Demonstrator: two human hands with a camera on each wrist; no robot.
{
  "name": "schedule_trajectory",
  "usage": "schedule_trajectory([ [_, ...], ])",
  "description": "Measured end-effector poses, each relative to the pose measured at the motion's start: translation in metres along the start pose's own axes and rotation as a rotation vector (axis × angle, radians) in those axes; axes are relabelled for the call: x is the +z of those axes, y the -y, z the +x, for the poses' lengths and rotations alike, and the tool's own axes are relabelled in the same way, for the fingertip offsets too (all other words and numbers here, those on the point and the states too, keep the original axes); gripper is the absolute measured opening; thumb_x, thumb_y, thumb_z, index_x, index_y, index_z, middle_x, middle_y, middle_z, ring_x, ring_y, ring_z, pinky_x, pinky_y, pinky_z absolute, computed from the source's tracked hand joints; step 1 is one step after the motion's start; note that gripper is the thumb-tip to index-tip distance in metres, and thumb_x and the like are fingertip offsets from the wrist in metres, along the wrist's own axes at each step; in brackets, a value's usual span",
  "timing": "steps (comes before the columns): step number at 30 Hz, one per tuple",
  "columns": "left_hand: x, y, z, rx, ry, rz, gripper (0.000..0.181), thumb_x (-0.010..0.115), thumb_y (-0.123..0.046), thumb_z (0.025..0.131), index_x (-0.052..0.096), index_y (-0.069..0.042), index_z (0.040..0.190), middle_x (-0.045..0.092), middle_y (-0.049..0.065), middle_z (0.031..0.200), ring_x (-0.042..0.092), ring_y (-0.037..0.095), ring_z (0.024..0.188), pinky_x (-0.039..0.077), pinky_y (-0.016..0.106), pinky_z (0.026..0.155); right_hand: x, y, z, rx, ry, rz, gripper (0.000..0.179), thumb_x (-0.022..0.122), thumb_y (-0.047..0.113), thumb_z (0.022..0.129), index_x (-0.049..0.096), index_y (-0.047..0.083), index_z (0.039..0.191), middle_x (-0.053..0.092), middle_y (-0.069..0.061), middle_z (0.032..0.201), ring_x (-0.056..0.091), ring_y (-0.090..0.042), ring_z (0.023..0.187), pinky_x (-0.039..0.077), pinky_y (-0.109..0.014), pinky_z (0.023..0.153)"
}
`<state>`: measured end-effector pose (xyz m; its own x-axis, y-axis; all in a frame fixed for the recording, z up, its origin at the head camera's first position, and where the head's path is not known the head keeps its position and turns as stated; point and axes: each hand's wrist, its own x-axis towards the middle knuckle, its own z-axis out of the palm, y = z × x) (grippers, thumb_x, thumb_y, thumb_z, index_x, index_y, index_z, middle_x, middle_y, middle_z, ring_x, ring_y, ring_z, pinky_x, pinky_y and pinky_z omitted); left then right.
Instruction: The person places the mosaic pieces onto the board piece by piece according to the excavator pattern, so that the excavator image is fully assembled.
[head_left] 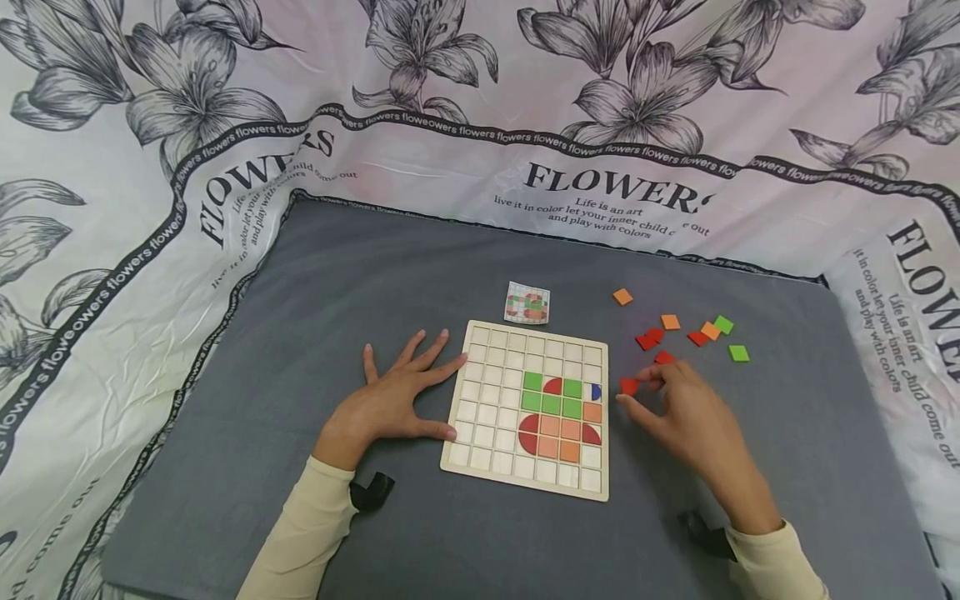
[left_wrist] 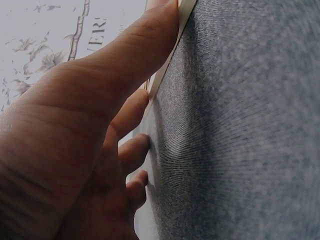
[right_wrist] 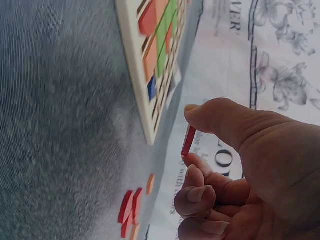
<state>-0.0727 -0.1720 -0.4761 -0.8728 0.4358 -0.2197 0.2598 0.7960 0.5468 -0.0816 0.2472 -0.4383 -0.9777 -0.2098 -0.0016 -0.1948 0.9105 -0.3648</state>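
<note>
A pale wooden grid board [head_left: 495,462] lies on the grey cloth, with green, orange and red tiles and one blue-and-white tile set in its right half. At its left edge rests my left hand [head_left: 393,400], fingers spread, with the thumb and index fingertip touching the rim. My right hand [head_left: 693,417] pinches a red tile [right_wrist: 188,140] between thumb and index finger, just off the board's right edge. In the right wrist view the other fingers are curled below the tile. The left wrist view shows the left thumb [left_wrist: 145,40] against the board's side.
A small pattern card [head_left: 527,303] lies beyond the board's far edge. Loose tiles are scattered at the right: several red ones [head_left: 649,338], orange ones [head_left: 670,322] and green ones [head_left: 738,353]. A flower-print sheet [head_left: 435,158] borders the grey cloth [head_left: 360,275].
</note>
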Motion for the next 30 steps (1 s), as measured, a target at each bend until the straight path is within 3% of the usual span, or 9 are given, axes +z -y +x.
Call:
schedule_trajectory([
  [12,0.002,0.001,0.001,0.008,-0.011,-0.003,0.110,0.088,-0.064,0.077,0.034,-0.033,0.168,0.011,0.001,0.179,-0.001,0.035,0.165,-0.017,0.086,0.108,0.002,0.020,-0.021,-0.019,0.013,-0.010,0.042,0.089,0.030,0.086,0.070,0.003,0.111,0.062,-0.009,0.102,0.054,-0.016,0.075,0.045,-0.031,0.057],
  [30,0.002,0.001,0.001,0.020,-0.033,0.001,0.110,0.089,-0.064,0.076,0.035,-0.033,0.167,0.014,0.002,0.178,0.001,0.037,0.164,-0.016,0.086,0.108,0.016,0.040,-0.049,-0.047,0.003,-0.028,0.042,0.093,0.035,0.082,0.070,0.009,0.106,0.060,-0.001,0.098,0.054,-0.010,0.072,0.045,-0.027,0.053],
])
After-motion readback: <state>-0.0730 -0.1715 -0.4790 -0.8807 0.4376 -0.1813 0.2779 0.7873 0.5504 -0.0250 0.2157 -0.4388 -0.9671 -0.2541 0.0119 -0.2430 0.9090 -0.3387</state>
